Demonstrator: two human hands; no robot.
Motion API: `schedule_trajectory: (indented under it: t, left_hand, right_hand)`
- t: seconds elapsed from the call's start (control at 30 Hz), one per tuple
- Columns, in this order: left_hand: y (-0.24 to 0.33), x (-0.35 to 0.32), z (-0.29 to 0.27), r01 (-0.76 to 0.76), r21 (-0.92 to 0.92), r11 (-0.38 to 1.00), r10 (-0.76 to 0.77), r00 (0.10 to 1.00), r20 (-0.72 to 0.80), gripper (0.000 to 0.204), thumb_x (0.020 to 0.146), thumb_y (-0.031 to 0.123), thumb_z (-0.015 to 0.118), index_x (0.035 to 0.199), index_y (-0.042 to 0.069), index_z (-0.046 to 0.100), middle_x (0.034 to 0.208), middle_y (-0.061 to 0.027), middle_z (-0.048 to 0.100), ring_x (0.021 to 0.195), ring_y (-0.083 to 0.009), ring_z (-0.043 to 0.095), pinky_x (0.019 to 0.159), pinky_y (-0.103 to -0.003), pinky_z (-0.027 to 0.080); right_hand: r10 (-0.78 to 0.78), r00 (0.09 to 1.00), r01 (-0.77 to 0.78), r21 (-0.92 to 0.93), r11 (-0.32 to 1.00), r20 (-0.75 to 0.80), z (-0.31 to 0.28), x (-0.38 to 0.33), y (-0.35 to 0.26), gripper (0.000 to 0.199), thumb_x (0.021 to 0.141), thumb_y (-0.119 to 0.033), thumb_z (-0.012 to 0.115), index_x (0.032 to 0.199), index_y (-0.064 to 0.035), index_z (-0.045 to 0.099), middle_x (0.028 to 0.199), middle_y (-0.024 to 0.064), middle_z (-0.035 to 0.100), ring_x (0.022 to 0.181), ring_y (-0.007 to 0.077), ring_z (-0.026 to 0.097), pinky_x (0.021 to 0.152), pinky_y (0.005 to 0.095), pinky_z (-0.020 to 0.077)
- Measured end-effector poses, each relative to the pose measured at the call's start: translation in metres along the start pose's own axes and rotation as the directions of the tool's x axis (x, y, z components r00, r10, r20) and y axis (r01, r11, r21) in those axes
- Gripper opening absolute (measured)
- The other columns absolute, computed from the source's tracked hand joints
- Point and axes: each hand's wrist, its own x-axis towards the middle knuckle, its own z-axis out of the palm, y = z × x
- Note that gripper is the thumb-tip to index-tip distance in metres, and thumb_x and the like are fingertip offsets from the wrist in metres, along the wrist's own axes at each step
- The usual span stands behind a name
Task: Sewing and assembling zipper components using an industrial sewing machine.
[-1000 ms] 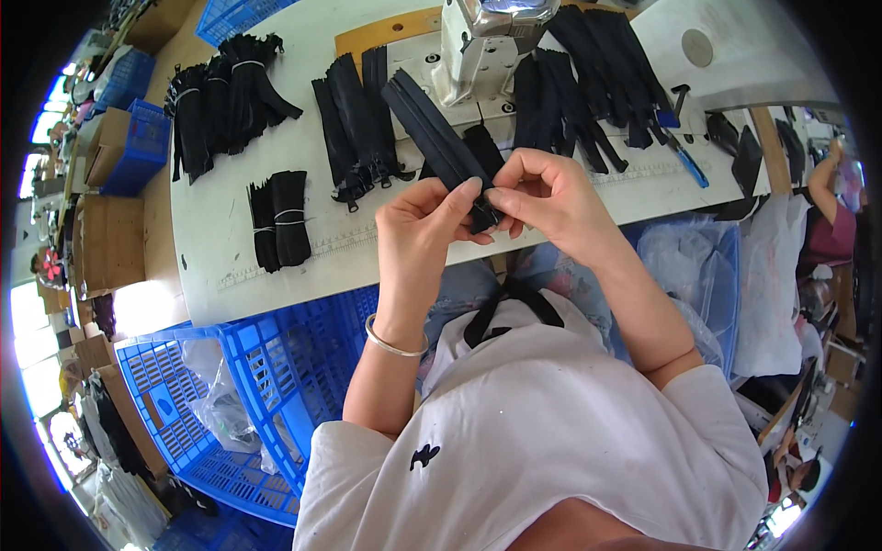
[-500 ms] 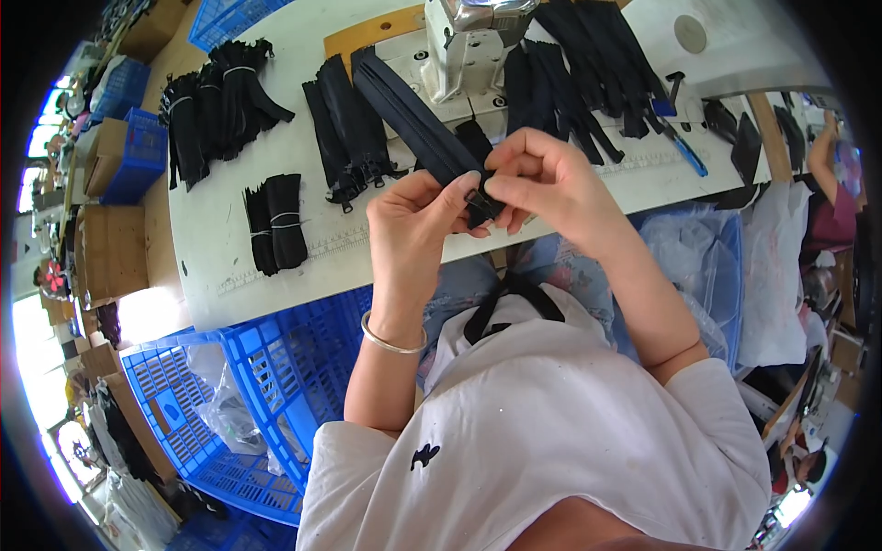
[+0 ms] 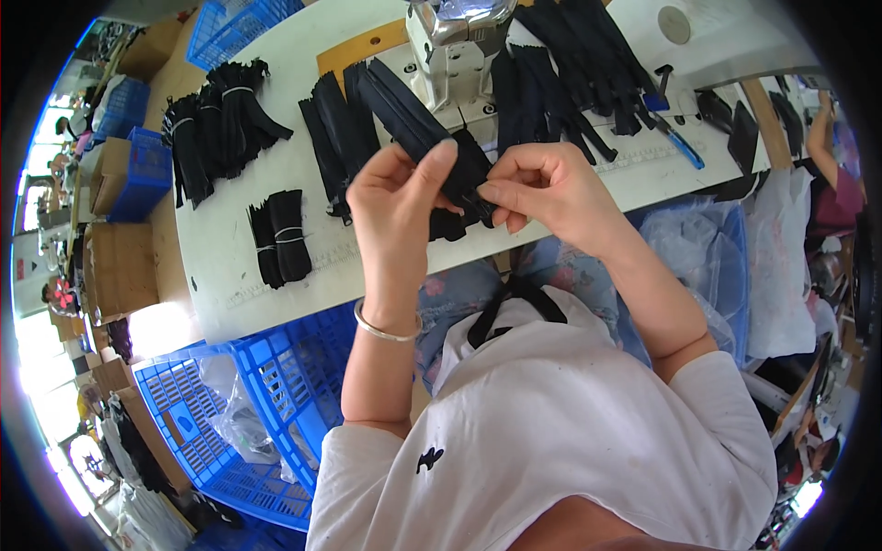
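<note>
My left hand (image 3: 397,204) and my right hand (image 3: 544,191) are raised together over the near edge of the white work table (image 3: 230,266). Both pinch one long black fabric strip (image 3: 413,119), which runs from my fingers up and left toward the sewing machine (image 3: 459,37). My left fingers press the strip's side; my right thumb and forefinger grip its lower end. A metal bangle sits on my left wrist. More black strips lie under my hands.
Bundles of black strips lie on the table: tied bundles (image 3: 280,234) at left, a pile (image 3: 220,119) further back, another pile (image 3: 560,83) right of the machine. A blue-handled tool (image 3: 684,147) lies at right. Blue crates (image 3: 230,413) stand at lower left. Clear plastic bags (image 3: 707,248) at right.
Both hands have stayed on the strip and shifted slightly; my left fingers have straightened along it and the hands have drawn a little apart.
</note>
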Motion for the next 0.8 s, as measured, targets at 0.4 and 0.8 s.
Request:
schedule_trajectory:
  t: [0.4,0.8]
  left_hand:
    - [0.024,0.022,0.002,0.010,-0.064,0.998,0.004,0.977,0.213,0.020,0.089,0.015,0.064,0.086,-0.005,0.067,0.077,-0.0073,0.067,0.062,-0.0101,0.061,0.055,-0.022,0.050]
    - [0.039,0.039,0.017,0.112,-0.218,0.970,-0.039,0.949,0.314,0.016,0.090,0.011,0.060,0.087,-0.004,0.067,0.080,-0.0079,0.067,0.063,-0.0104,0.063,0.056,-0.023,0.052]
  right_hand:
    - [-0.159,0.967,0.138,-0.116,0.984,-0.199,0.007,-0.012,-0.011,0.012,0.082,-0.008,0.069,0.076,-0.0005,0.062,0.061,0.0006,0.061,0.055,0.0027,0.055,0.049,0.0185,0.0400]
    - [-0.221,0.946,0.212,-0.062,0.975,-0.238,0.013,-0.010,-0.019,0.013,0.086,-0.008,0.066,0.076,-0.0009,0.060,0.063,0.0003,0.061,0.057,0.0026,0.055,0.051,0.0187,0.0431]
